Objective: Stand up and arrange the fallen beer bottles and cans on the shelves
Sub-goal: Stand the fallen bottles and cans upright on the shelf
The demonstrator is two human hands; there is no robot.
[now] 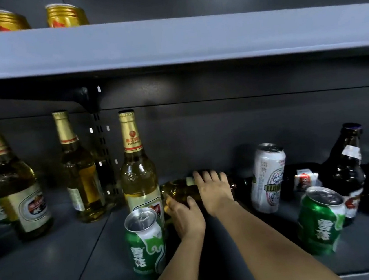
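At lower centre, the left hand [186, 215] and the right hand [215, 190] both grasp a fallen clear bottle [180, 189] lying on its side on the lower shelf [55, 269], just right of an upright gold-necked bottle [137, 168] and behind a green can [144, 241]. A white can [268, 177] stands right of centre.

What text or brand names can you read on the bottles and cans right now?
"雪花": green can in front, left of the hands.
"雪花": green can on the right.
White can: lettering blurred, unreadable.
Upright gold-neck bottle: label too small to read.
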